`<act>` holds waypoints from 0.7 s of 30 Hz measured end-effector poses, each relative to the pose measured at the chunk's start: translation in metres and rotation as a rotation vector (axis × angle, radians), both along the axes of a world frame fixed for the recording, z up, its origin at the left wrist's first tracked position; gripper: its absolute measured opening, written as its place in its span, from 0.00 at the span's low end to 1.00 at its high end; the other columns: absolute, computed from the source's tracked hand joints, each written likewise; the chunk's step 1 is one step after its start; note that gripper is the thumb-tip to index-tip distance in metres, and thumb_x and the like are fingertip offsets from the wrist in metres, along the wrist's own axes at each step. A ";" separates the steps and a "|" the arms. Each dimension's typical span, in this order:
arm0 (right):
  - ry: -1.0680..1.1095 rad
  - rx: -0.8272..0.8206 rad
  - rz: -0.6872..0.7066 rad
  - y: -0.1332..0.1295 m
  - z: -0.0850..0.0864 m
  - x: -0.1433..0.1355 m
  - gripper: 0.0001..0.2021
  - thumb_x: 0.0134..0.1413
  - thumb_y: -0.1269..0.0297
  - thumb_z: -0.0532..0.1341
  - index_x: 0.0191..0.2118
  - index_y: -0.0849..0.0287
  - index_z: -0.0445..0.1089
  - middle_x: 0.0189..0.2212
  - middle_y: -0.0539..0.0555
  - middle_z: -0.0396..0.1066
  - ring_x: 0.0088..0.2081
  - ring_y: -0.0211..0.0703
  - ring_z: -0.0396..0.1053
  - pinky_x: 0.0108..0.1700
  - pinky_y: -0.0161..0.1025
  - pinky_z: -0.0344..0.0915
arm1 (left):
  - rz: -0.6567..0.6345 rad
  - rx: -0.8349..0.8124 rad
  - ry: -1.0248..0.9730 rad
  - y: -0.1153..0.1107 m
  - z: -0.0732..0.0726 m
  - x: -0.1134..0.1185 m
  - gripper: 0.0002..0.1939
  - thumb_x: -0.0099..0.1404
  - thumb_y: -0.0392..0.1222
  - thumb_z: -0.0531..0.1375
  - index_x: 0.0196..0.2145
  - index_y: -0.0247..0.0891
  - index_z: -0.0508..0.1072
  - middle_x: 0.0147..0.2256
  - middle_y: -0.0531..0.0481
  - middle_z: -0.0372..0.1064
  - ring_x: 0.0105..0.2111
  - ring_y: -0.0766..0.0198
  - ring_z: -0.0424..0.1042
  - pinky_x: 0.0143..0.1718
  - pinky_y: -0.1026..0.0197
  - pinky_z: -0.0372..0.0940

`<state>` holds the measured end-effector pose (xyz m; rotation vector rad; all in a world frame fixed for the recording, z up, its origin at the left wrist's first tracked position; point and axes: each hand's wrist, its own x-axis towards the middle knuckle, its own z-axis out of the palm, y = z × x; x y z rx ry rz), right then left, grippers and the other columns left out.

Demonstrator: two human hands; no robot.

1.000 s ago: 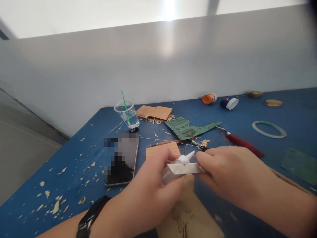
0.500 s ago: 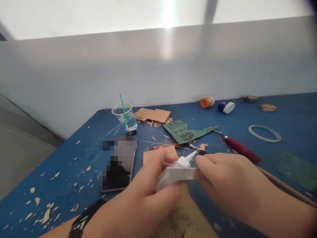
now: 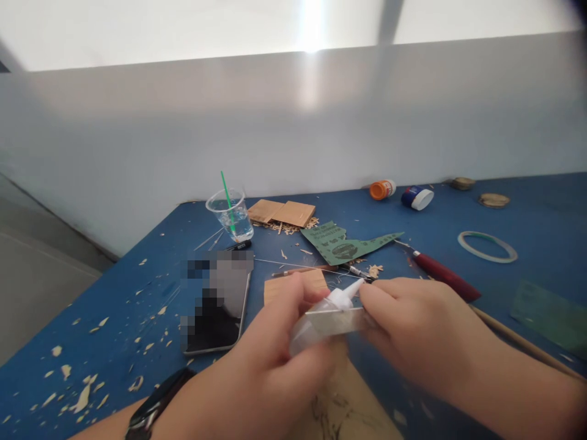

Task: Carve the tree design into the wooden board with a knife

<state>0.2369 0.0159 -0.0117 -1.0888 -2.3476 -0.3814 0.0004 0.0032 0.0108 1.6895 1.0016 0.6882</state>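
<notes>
My left hand (image 3: 270,366) is closed around a small translucent glue bottle (image 3: 343,297) with a white pointed nozzle, tilted up to the right. My right hand (image 3: 417,324) grips a flat metal blade (image 3: 337,321), which lies across the bottle just below the nozzle's collar. Its handle, if it has one, is hidden in my fist. The nozzle tip comes close to my right thumb. Beneath both hands is a pale board with dark marks (image 3: 353,397), and a light wooden piece (image 3: 279,290) sits behind my left fingers.
A phone (image 3: 220,318) lies left of my hands, with a plastic cup of liquid and green straw (image 3: 236,223) behind it. Green sandpaper (image 3: 343,247), a red-handled tool (image 3: 444,275), a tape ring (image 3: 487,247) and two small bottles (image 3: 383,190) are farther back. Wood shavings litter the blue table (image 3: 151,287).
The blade has tilted slightly, its face showing more. Both hands keep their hold, and the view has shifted only a little.
</notes>
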 end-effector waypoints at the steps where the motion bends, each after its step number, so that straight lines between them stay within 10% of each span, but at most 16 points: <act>1: 0.003 -0.006 -0.012 0.000 0.000 0.000 0.14 0.64 0.72 0.54 0.26 0.53 0.61 0.19 0.49 0.67 0.19 0.42 0.66 0.26 0.42 0.46 | 0.001 -0.003 -0.013 0.000 0.001 0.001 0.08 0.77 0.49 0.59 0.48 0.45 0.70 0.44 0.49 0.66 0.40 0.58 0.62 0.44 0.56 0.62; 17: 0.037 -0.265 0.059 -0.003 0.004 0.002 0.13 0.68 0.63 0.57 0.30 0.52 0.59 0.25 0.48 0.69 0.24 0.44 0.66 0.29 0.42 0.50 | 0.039 -0.221 -0.232 0.011 -0.013 -0.003 0.22 0.72 0.45 0.68 0.60 0.51 0.69 0.53 0.48 0.72 0.50 0.55 0.70 0.47 0.58 0.64; 21: 0.130 -0.434 -0.169 0.016 0.011 0.013 0.18 0.77 0.50 0.50 0.33 0.51 0.58 0.25 0.48 0.69 0.25 0.45 0.67 0.28 0.40 0.51 | 0.136 -0.364 -0.277 0.020 -0.015 -0.009 0.19 0.79 0.54 0.59 0.63 0.50 0.72 0.44 0.50 0.71 0.44 0.58 0.69 0.45 0.60 0.65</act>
